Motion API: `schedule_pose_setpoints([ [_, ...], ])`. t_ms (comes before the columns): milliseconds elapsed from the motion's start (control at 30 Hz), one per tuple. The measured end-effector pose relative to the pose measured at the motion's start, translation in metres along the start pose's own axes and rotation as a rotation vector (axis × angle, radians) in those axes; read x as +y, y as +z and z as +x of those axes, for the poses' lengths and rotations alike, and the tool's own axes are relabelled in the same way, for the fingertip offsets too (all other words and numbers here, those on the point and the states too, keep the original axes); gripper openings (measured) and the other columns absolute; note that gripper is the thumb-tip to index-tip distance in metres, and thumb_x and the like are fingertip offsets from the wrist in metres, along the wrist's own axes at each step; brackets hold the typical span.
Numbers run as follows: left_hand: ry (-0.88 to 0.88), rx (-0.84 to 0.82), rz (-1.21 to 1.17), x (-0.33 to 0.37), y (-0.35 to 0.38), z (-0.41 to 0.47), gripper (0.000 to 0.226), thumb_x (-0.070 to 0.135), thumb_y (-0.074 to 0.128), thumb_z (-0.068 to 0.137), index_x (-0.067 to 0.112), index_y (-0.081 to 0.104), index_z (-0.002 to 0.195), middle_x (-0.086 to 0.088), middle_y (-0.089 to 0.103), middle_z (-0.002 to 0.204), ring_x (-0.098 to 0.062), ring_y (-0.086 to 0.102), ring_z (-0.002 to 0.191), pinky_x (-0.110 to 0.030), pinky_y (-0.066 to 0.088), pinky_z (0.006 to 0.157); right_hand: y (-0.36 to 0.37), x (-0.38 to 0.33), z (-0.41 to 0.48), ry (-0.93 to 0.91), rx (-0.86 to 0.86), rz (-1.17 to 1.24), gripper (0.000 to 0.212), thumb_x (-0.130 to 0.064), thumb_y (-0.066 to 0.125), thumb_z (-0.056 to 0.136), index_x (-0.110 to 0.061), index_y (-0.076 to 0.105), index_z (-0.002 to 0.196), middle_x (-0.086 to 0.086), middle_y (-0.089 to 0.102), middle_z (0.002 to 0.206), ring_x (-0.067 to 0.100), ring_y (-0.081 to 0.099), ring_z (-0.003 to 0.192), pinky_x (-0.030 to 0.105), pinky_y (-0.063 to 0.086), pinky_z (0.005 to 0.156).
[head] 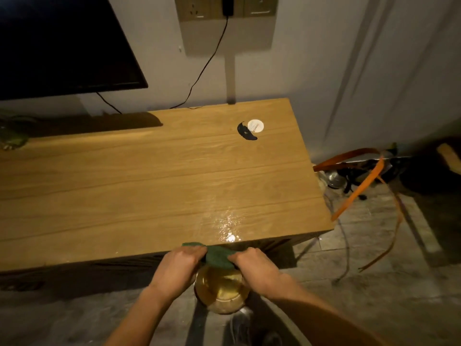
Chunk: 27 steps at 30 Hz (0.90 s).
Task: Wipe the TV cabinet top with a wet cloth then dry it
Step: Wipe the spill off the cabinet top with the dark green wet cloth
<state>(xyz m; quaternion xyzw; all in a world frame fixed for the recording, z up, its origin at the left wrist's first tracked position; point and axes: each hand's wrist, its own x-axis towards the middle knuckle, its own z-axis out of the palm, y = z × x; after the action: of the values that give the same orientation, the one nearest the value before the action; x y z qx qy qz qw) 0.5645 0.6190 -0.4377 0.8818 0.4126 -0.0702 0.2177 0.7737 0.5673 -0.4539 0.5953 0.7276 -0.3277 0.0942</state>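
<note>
A person wrings a green cloth (217, 257) over a yellowish bowl (220, 293) on the floor at six o'clock, just off the front edge of the TV cabinet top (124, 183). The left hand (178, 264) and right hand (252, 264) each clench one end of the cloth, its bunched middle showing between them.

A wet patch (228, 228) glistens on the wood near the front right corner. The rest looks dull, so the wet wipe seems only partly done and drying has not begun.

The bowl sits directly under the hands, and a slip or a careless step could tip it. A cloth left too wet could send water over the front edge beside the patch.

At one o'clock on the top, a white disc (255, 126) lies touching a small black item (245, 133). A wide sweep could push both toward the right end. A cable (207, 63) drops to the back edge at twelve.

Open wood runs toward nine o'clock, as far as a plant (12, 136) under the TV (62, 46). Orange straps (359, 188) trail on the floor at three o'clock and could snag a foot.
</note>
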Motion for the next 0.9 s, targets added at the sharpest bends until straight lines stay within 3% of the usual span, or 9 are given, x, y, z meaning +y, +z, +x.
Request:
schedule_pose_setpoints([
  [100,0.031,-0.061,-0.036,0.002,-0.027,0.040,0.032,0.035,0.050,0.087,0.032,0.063,0.115,0.010,0.070,0.110,-0.013,0.065,0.102,-0.030,0.052,0.082,-0.049,0.031,-0.001,0.011,0.021,0.111,0.042,-0.012,0.061,0.088,-0.023,0.062,0.129,0.010,0.069,0.114,0.029,0.063,0.105,0.030,0.049,0.091],
  [200,0.030,0.015,-0.056,0.013,-0.056,0.094,0.026,0.028,0.059,0.091,0.034,0.065,0.115,0.012,0.071,0.108,-0.007,0.065,0.096,-0.024,0.052,0.081,-0.104,0.068,0.003,0.028,0.077,0.133,0.044,-0.010,0.062,0.088,-0.026,0.062,0.129,0.005,0.070,0.114,0.023,0.063,0.103,0.030,0.051,0.091],
  [367,0.009,0.062,0.024,0.041,-0.100,0.204,0.021,0.022,0.055,0.089,0.029,0.058,0.109,0.001,0.068,0.100,-0.021,0.064,0.089,-0.038,0.053,0.072,-0.194,0.139,0.033,0.023,0.138,0.017,0.044,-0.005,0.064,0.085,-0.026,0.064,0.124,0.002,0.070,0.102,0.021,0.065,0.094,0.030,0.053,0.079],
  [533,-0.059,0.152,0.047,0.057,-0.128,0.328,0.024,0.017,0.059,0.087,0.024,0.053,0.110,-0.003,0.066,0.096,-0.026,0.064,0.085,-0.040,0.054,0.067,-0.269,0.228,0.095,0.031,0.272,-0.141,0.039,-0.006,0.061,0.084,-0.023,0.064,0.119,0.005,0.070,0.102,0.028,0.064,0.096,0.032,0.047,0.072],
  [767,-0.067,0.305,0.186,0.039,-0.148,0.478,0.036,0.012,0.067,0.078,0.020,0.051,0.109,-0.006,0.068,0.095,-0.032,0.067,0.084,-0.042,0.055,0.063,-0.334,0.335,0.203,-0.025,0.469,-0.246,0.046,-0.004,0.064,0.084,-0.023,0.061,0.125,0.006,0.070,0.110,0.029,0.064,0.099,0.041,0.054,0.081],
  [900,-0.073,0.382,0.200,0.017,-0.128,0.529,0.021,0.012,0.058,0.087,0.022,0.051,0.104,-0.002,0.066,0.095,-0.030,0.066,0.082,-0.038,0.045,0.056,-0.339,0.367,0.253,-0.064,0.442,-0.279,0.034,-0.002,0.058,0.085,-0.016,0.062,0.116,0.007,0.066,0.110,0.031,0.063,0.099,0.044,0.052,0.080],
])
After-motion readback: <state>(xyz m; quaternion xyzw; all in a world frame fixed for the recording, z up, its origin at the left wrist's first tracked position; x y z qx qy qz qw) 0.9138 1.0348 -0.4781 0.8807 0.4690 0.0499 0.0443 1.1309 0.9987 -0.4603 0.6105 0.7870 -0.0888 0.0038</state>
